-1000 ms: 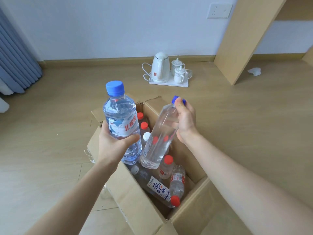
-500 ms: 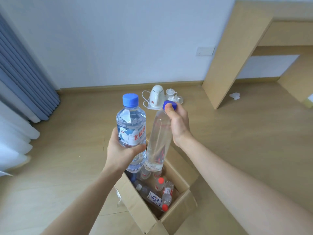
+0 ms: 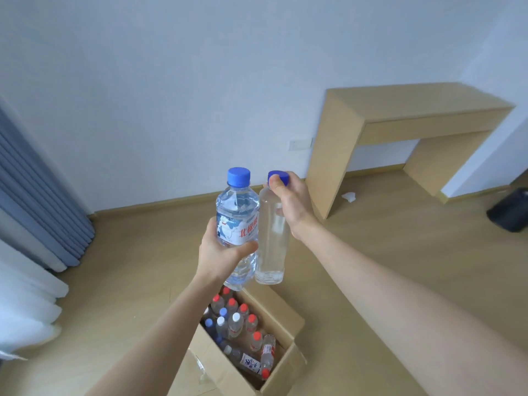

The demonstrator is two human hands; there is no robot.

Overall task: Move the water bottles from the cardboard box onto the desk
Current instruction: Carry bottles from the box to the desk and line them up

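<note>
L hand (image 3: 220,252) wraps the mid-body of a clear blue-capped plastic water bottle w/ white-and-red label (image 3: 237,215), centre frame. R hand (image 3: 291,201) grips a taller plain clear blue-capped bottle (image 3: 271,247) at its neck, so it hangs just beside the first. Both are above the open brown cardboard box (image 3: 285,318) at bottom centre, where more red-, white- and blue-capped bottles (image 3: 237,324) sit. The pale wooden desk (image 3: 414,101) is upper right. Prob. best: carry both upright, slide R grip lower before setting down, base first, back from the edge.
</note>
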